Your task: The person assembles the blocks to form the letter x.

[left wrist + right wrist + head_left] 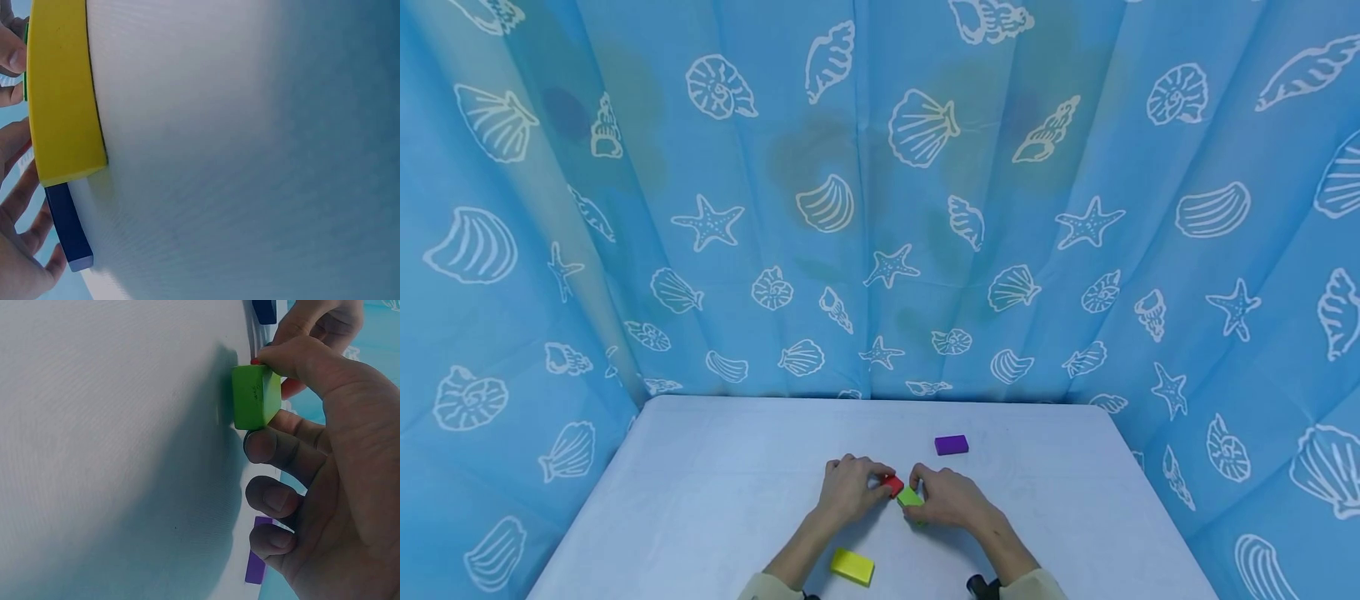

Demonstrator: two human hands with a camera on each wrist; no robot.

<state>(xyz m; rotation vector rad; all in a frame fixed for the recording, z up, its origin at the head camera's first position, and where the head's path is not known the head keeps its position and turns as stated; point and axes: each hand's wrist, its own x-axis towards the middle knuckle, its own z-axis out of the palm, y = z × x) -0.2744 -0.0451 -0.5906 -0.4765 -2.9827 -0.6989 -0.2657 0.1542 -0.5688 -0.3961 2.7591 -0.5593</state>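
Observation:
Between the thumb and forefinger of my left hand (pixel 850 487), a small red block (pixel 892 485) is pinched. My right hand (pixel 951 497) grips a light green block (pixel 909 497) by its ends, just to the right of the red one. The right wrist view shows the green block (pixel 255 397) between thumb and fingertip, with the other fingers curled below. A gap too small to judge separates the two held blocks. In the left wrist view a dark blue block (pixel 69 228) lies near the left fingers; the head view does not show it.
Nearer the person, a yellow block (pixel 852 567) lies flat on the white tabletop (pixel 737 467). Beyond the right hand lies a purple block (pixel 952 445). A blue curtain (pixel 865 208) printed with white shells surrounds the table's back and sides.

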